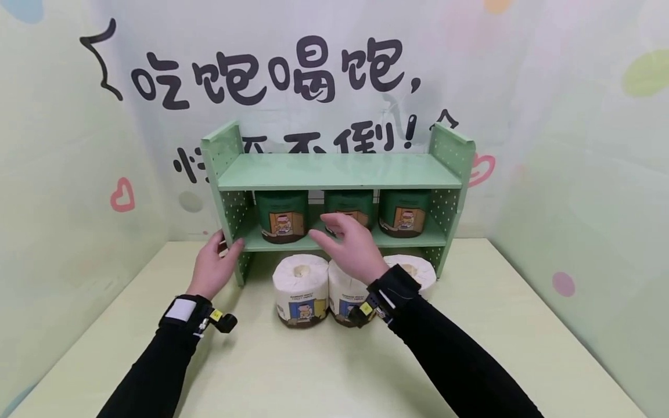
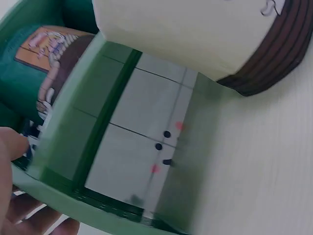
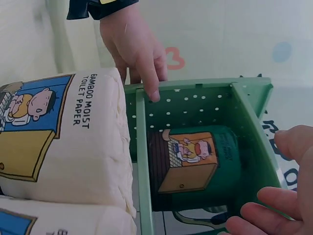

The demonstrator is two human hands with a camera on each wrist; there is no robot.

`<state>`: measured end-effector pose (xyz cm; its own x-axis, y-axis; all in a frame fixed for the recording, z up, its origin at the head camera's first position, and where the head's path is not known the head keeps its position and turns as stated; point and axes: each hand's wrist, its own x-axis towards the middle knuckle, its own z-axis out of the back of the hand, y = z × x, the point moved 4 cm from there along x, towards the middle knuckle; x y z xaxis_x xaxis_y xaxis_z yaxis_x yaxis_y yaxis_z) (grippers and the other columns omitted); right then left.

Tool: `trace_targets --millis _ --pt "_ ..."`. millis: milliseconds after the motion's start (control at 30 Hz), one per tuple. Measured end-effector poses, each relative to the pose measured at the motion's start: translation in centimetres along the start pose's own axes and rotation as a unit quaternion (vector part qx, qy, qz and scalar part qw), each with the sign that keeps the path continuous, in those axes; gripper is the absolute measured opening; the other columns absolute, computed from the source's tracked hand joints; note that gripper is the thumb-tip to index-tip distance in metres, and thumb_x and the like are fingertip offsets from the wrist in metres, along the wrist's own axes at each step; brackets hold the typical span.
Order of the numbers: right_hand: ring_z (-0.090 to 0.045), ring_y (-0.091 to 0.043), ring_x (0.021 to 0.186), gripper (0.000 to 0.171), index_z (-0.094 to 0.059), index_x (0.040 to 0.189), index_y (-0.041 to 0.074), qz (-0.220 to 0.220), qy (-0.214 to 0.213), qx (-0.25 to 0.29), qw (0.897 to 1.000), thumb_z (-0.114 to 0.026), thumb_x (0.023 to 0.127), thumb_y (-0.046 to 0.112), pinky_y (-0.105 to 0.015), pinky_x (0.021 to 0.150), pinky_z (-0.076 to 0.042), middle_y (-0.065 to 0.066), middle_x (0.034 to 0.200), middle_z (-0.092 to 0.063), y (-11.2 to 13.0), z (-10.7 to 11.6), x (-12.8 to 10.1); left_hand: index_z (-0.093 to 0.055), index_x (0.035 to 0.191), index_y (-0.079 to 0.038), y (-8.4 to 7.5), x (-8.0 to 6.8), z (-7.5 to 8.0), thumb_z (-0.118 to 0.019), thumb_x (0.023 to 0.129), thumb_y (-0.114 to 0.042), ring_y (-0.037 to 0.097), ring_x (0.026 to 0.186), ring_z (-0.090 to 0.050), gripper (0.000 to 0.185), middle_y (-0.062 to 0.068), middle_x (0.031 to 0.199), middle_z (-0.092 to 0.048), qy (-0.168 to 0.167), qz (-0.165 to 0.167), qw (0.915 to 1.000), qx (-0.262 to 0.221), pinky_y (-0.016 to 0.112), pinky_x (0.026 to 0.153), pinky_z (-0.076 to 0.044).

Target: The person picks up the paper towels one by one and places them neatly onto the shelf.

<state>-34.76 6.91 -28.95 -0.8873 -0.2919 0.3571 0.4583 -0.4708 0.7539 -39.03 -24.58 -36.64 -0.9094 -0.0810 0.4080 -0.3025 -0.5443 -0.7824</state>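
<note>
Pale yellow tabletop [image 1: 522,348] is carrying a green shelf [image 1: 340,171] before a cartoon-lettered wall. Left hand [image 1: 211,267] is grasping the shelf's left side panel, thumb curled round its front edge. Right hand [image 1: 350,241] is hovering with relaxed fingers, holding nothing, before the green rolls [image 1: 281,216], above white toilet paper rolls [image 1: 300,290].

Staged booth, not home — printed cartoon backdrop walls [image 1: 334,75], bare tabletop [image 1: 324,371], small green display shelf [image 1: 340,171].
</note>
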Motion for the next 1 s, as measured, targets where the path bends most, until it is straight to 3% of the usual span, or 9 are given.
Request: trace_targets --millis 200,333,433,500,600,700,867,1000 --pt "-0.050 -0.016 0.140 0.063 -0.049 0.149 0.020 0.004 -0.024 0.010 1.000 -0.059 0.099 0.056 -0.035 0.115 -0.042 0.001 0.151 -0.052 -1.0 2.0 -1.5 -0.035 0.156 -0.004 -2.1 -0.4 1.4 -0.062 0.101 -0.038 0.040 0.135 -0.049 0.070 0.023 0.150 -0.040 -0.050 -0.025 0.9984 0.007 0.050 0.105 -0.050" --pt "-0.052 -0.017 0.137 0.063 -0.050 0.147 0.019 0.003 -0.051 0.001 0.999 -0.059 0.098 0.057 -0.040 0.113 -0.045 -0.002 0.149 -0.054 -2.0 3.8 -2.7 -0.032 0.154 -0.004 -3.4 -1.3 2.0 -0.068 0.097 -0.031 0.026 0.119 -0.055 0.072 0.016 0.137 -0.047 -0.102 -0.005 0.9947 -0.015 0.029 0.095 -0.054" --pt "-0.056 -0.021 0.134 0.061 -0.051 0.146 0.017 0.003 -0.076 0.013 0.997 -0.061 0.098 0.053 -0.044 0.111 -0.047 -0.006 0.147 -0.056 -2.6 5.6 -3.4 -0.041 0.146 -0.006 -4.6 -2.2 2.1 -0.070 0.096 -0.031 0.014 0.103 -0.056 0.063 0.008 0.123 -0.053 -0.122 0.003 0.9919 -0.034 0.015 0.082 -0.049" --pt "-0.057 -0.023 0.132 0.059 -0.051 0.145 0.015 0.003 -0.095 0.030 0.995 -0.062 0.099 0.050 -0.045 0.110 -0.047 -0.008 0.146 -0.057 -3.1 7.0 -3.8 -0.049 0.139 -0.006 -5.4 -2.7 1.9 -0.069 0.097 -0.033 0.009 0.097 -0.056 0.054 0.005 0.117 -0.057 -0.103 -0.008 0.9941 -0.034 0.014 0.079 -0.048" --pt "-0.059 -0.024 0.128 0.059 -0.053 0.143 0.012 0.005 -0.129 0.051 0.990 -0.064 0.099 0.048 -0.045 0.109 -0.048 -0.011 0.144 -0.059 -3.7 9.3 -4.2 -0.054 0.134 -0.006 -6.5 -3.4 0.9 -0.066 0.099 -0.040 0.010 0.102 -0.059 0.050 0.006 0.120 -0.063 -0.031 -0.033 0.9986 -0.028 0.015 0.083 -0.049" --pt "-0.060 -0.023 0.127 0.060 -0.054 0.143 0.010 0.006 -0.161 0.057 0.985 -0.064 0.098 0.049 -0.044 0.109 -0.048 -0.012 0.143 -0.060 -4.3 11.4 -4.5 -0.053 0.138 -0.008 -7.0 -4.0 -0.7 -0.066 0.099 -0.042 0.016 0.114 -0.059 0.053 0.007 0.132 -0.061 0.041 -0.047 0.9974 -0.036 0.019 0.089 -0.051" --pt "-0.059 -0.018 0.127 0.062 -0.054 0.144 0.013 -0.018 -0.208 0.056 0.976 -0.065 0.097 0.052 -0.043 0.109 -0.047 -0.007 0.143 -0.060 -5.0 14.7 -5.2 -0.045 0.147 -0.007 -6.8 -4.9 -3.6 -0.070 0.097 -0.041 0.032 0.133 -0.052 0.065 0.012 0.148 -0.051 0.113 -0.035 0.9916 -0.052 0.042 0.104 -0.052" --pt "-0.058 -0.010 0.122 0.059 -0.056 0.142 0.019 -0.053 -0.249 0.064 0.965 -0.065 0.096 0.055 -0.033 0.106 -0.046 -0.001 0.140 -0.062 -6.1 17.4 -5.8 -0.038 0.151 -0.007 -6.2 -5.4 -5.5 -0.072 0.095 -0.043 0.039 0.140 -0.045 0.075 0.017 0.154 -0.042 0.146 -0.014 0.9875 -0.057 0.053 0.111 -0.045"
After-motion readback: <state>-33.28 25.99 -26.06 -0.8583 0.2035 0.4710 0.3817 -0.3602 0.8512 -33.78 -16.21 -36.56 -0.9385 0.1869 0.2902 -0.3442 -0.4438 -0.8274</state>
